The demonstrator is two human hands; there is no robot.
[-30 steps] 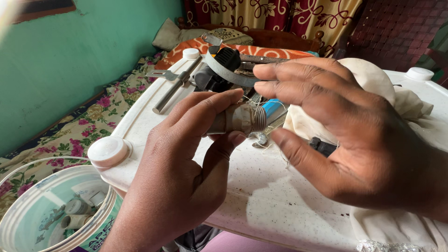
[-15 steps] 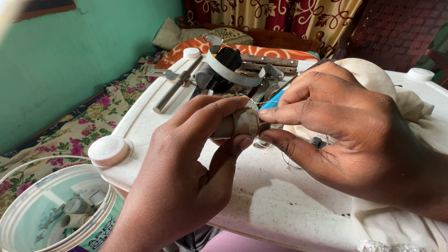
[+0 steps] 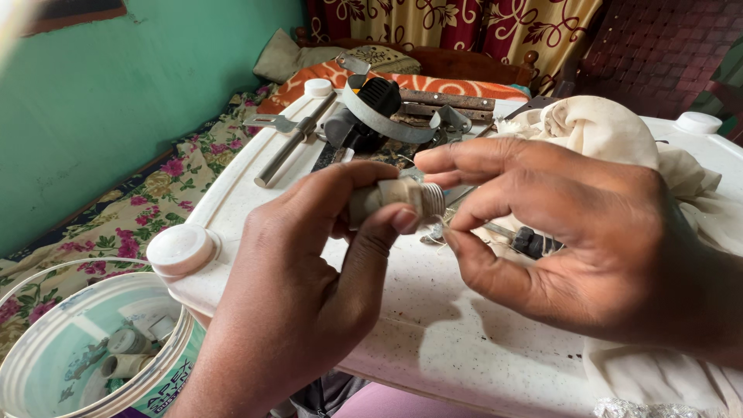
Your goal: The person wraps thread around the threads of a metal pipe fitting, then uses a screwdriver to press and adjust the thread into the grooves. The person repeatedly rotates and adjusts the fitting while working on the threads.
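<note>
Near L: bucket [image 3: 46, 348] below counter [image 3: 433, 340] edge; bare counter under hands. Left hand [image 3: 302, 294] clamped on threaded fitting [image 3: 398, 197], held above counter, long axis approx. horizontal, threaded end pointing right. Right hand [image 3: 588, 232] fingers apart, just beside threads. Far: cloth [image 3: 604, 128], metal tools [image 3: 371, 116] crowd counter's back.

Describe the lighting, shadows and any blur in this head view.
Head view: soft, even daylight with no harsh glare; the right hand casts a faint shadow on the white plastic table; the left hand and its threaded pipe fitting are sharp; a pale blur smears the top-left corner; the curtain looks slightly soft.
</note>
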